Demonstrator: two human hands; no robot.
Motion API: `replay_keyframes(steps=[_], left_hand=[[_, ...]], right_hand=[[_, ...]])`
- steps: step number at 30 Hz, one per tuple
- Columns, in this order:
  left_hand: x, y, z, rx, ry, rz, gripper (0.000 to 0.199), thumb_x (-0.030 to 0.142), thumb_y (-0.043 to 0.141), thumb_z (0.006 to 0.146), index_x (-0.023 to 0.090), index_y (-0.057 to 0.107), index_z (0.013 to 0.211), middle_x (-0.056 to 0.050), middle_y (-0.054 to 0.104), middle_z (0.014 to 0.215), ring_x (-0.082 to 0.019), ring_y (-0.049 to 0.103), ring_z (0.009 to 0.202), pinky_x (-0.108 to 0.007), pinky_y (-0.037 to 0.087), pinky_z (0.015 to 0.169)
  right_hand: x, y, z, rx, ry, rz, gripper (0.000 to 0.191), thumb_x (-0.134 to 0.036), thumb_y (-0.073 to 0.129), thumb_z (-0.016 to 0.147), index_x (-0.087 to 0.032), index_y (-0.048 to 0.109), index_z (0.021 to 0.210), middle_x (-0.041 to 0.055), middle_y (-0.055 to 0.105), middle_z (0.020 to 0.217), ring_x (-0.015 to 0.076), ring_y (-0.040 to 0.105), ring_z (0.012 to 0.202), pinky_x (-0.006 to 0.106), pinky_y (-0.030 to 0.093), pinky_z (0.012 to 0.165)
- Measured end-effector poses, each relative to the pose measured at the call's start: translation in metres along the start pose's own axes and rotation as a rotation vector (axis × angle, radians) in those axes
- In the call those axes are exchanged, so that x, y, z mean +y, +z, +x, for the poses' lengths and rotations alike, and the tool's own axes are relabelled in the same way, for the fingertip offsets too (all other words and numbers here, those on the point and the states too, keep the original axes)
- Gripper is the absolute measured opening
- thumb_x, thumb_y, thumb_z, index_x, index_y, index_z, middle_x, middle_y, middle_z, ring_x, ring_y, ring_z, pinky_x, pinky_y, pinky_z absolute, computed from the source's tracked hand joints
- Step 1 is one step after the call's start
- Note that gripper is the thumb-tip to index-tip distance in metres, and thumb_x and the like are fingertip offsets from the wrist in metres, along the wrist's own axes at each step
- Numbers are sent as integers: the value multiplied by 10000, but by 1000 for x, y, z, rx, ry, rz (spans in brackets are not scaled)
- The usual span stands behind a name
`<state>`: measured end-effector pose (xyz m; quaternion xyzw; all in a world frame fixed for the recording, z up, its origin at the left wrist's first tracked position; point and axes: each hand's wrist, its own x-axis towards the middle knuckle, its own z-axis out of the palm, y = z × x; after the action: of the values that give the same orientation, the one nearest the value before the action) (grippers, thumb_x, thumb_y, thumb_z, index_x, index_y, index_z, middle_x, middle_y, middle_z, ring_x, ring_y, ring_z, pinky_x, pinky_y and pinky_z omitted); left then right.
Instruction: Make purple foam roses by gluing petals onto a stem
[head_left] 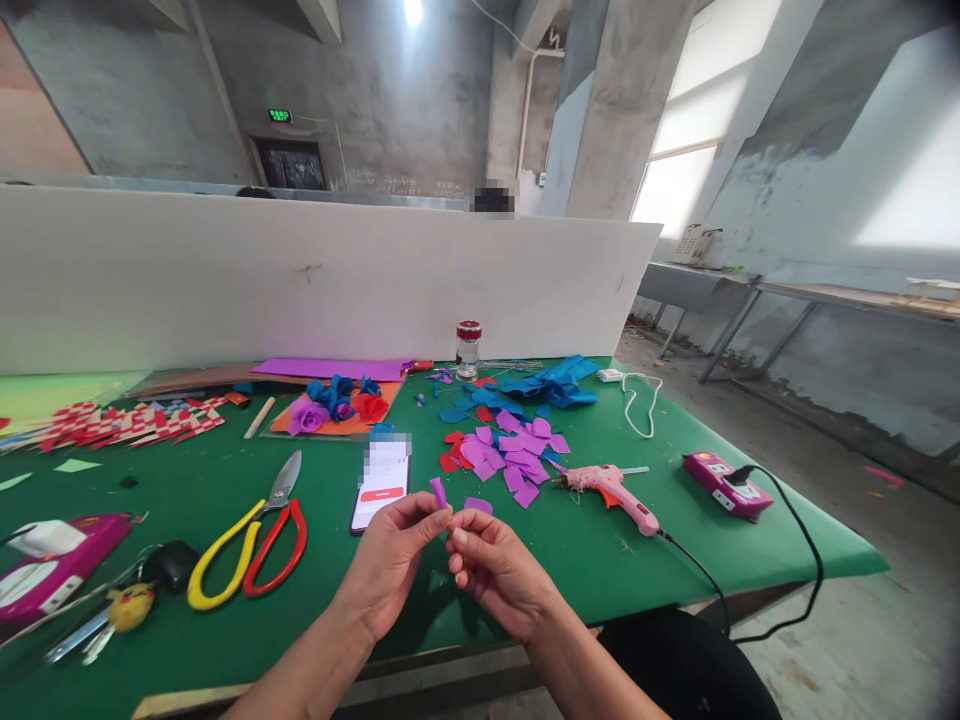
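Over the table's front edge, my left hand (397,550) pinches a small curled purple paper petal (438,490) between thumb and fingers. Beside it, my right hand (491,565) has its thumb and forefinger pressed together, their tips nearly touching the left ones; whatever is between them is too small to make out. Just beyond the right fingers shows another purple petal (478,506). A loose heap of purple petals (514,450) lies farther back, with red petals (453,455) at its left. To the right rests a pink hot glue gun (607,488), its nozzle toward the heap.
Left of my hands are a phone (382,485) and scissors (274,515) with yellow and red handles. Finished paper flowers (330,400) sit behind. A glass jar (468,350) stands near the white partition (337,270). A power strip (727,485) with a black cord is at right.
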<state>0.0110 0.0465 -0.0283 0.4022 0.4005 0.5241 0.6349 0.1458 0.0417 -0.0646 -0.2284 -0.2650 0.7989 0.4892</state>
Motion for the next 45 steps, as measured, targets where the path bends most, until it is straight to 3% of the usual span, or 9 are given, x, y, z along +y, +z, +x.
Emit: replay_keyframes(steps=[8,19,24,33,45], left_hand=[[2,0,1,31,71,34,216,293,837,576,156,688,653,2,573,669,-128,483,661,-229,414,624],[3,-1,3,173,103,213,265,344,845,550,163,724,701,-26,677,718,-169,571,732,-248,434,689],[0,-6,7,137,61,235,347,326,852,538,170,758,834,-50,710,799,-193,601,786,-266,439,717],[-4,-7,10,88,-30,-9,227,288,866,516,162,711,623,18,613,611,-99,502,590,-234,404,612],[0,-10,8,3,-19,19,227,343,808,651,139,710,656,-16,616,653,-117,525,652,-231,424,646]], right_hand=[[-3,0,-3,-23,5,-64,370,-286,875,587,-126,624,807,-18,643,638,71,607,495,155,481,471],[8,0,-1,30,25,-75,364,-363,848,622,-92,649,763,9,656,594,63,583,449,148,463,430],[6,-4,-1,63,5,-41,359,-370,847,624,-103,656,771,4,665,596,51,567,433,138,459,424],[6,-2,-4,12,51,-35,343,-343,852,619,-106,637,742,-3,655,569,49,558,413,124,420,392],[3,-4,-4,-19,59,-18,329,-343,837,646,-99,648,758,-6,659,575,41,548,405,122,414,385]])
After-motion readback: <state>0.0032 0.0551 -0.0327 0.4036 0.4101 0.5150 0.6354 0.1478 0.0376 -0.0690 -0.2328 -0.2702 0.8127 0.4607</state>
